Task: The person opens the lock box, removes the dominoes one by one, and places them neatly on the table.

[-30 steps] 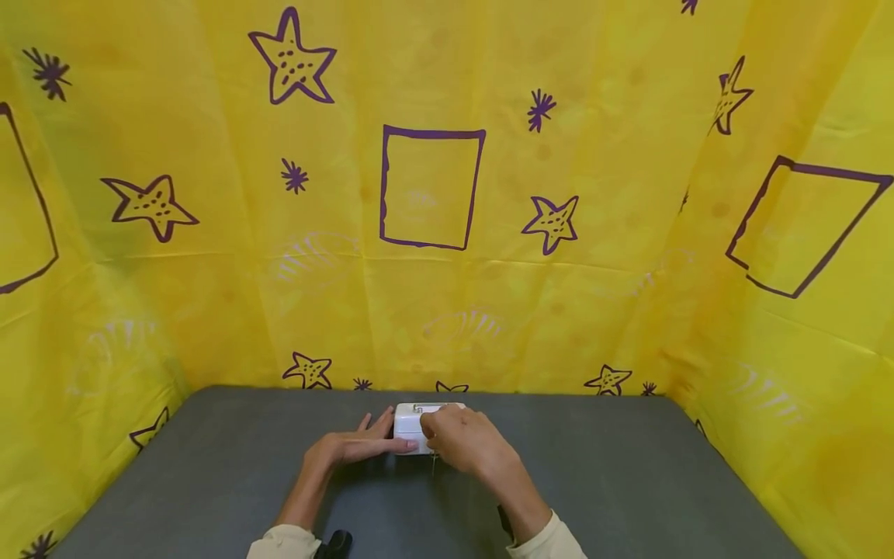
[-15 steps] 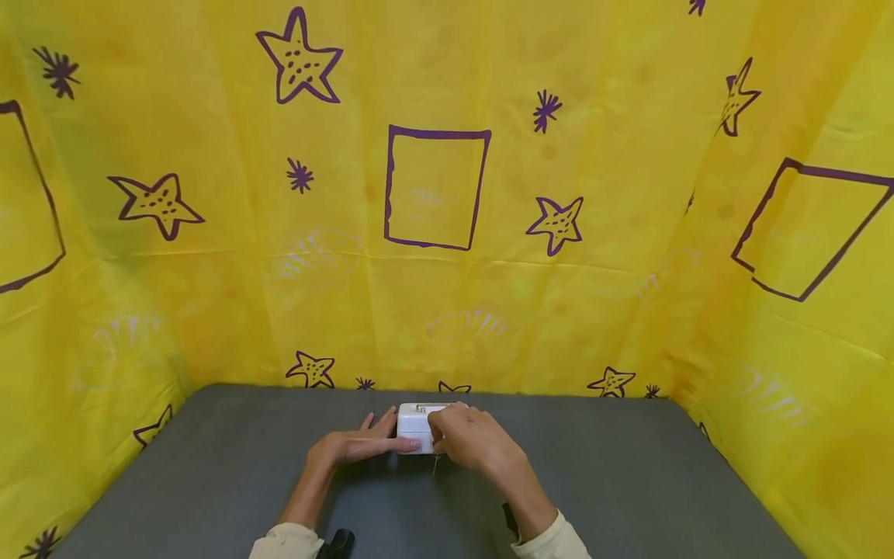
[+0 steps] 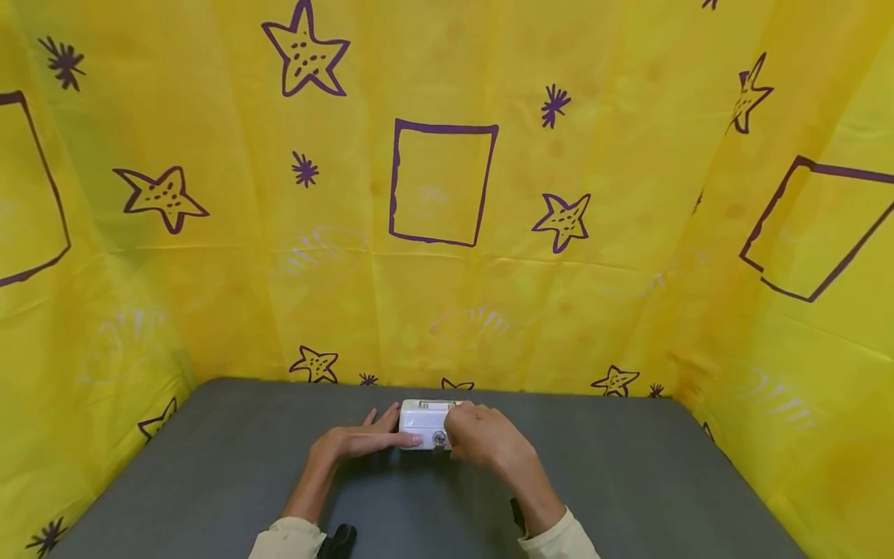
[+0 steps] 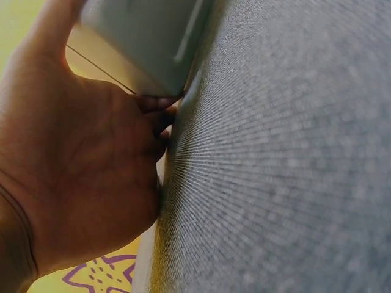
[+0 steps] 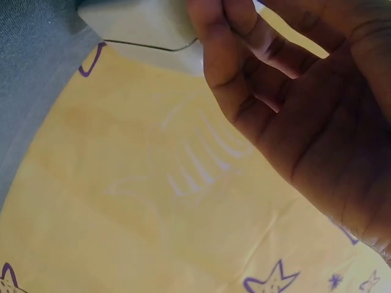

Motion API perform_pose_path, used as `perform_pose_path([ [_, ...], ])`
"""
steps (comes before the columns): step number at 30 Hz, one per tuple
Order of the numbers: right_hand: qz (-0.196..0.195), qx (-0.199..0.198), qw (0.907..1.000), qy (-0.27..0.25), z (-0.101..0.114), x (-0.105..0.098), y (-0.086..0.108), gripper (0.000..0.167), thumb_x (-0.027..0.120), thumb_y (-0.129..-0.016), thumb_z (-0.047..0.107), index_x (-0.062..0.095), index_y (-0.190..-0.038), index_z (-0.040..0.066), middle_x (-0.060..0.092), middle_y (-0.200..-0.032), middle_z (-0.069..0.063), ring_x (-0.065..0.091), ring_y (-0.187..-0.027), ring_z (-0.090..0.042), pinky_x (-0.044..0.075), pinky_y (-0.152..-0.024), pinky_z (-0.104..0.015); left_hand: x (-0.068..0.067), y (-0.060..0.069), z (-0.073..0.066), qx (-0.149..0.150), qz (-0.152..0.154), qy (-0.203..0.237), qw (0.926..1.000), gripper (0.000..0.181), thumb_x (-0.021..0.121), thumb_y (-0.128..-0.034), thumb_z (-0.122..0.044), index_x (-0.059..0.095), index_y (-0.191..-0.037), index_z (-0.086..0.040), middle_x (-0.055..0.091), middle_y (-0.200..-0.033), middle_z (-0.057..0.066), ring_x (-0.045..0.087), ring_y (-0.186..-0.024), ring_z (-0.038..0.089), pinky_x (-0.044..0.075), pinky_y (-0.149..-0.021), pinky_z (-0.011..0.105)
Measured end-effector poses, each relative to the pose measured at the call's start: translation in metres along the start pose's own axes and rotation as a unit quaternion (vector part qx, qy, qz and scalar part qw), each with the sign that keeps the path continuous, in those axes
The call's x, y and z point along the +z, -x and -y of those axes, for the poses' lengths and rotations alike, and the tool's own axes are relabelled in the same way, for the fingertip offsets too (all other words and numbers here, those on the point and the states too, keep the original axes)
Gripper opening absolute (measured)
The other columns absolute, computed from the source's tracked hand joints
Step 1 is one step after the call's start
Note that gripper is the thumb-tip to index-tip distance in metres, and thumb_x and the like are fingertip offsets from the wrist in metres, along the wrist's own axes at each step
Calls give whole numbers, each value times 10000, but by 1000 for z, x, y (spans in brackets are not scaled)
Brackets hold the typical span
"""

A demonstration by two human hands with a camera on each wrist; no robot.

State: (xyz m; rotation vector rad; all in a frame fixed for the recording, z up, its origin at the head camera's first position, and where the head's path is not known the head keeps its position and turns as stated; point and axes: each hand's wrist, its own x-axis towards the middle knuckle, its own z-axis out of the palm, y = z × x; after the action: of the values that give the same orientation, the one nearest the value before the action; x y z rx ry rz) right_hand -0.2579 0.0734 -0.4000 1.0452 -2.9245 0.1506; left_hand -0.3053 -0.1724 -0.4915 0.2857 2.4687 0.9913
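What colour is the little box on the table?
The box is white; the head view shows it best.

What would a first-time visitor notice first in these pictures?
Probably the bright yellow cloth, printed with purple-outlined stars, hanging behind and to both sides of the dark grey table. Next comes the white box near the table's far edge, with a round lock on its front. The left hand touches its left end; the right hand hides part of its front.

Nothing legible — no words, numbers or brand marks.
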Motion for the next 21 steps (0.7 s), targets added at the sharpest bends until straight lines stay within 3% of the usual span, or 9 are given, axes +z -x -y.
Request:
perform_pose_path([
  [9,-250,127,9975,-647,-13,-13,6,88,763,-905,23,693,-940,63,716,-916,-69,563,-715,-133,479,-612,-257,0,-1,0,63,5,-57,10000,1198,599,-824,-834,112,-1697,-174,24,-1783,143,-60,-1615,516,57,-1260,755],
  [21,-462,420,9889,-1346,-35,-17,10,33,697,-955,30,689,-974,5,705,-916,-76,548,-710,-149,499,-654,-337,1,-2,4,389,44,-498,9980,1290,646,-800,-812,61,-1689,-81,23,-1770,203,-41,-1611,529,75,-1289,710],
])
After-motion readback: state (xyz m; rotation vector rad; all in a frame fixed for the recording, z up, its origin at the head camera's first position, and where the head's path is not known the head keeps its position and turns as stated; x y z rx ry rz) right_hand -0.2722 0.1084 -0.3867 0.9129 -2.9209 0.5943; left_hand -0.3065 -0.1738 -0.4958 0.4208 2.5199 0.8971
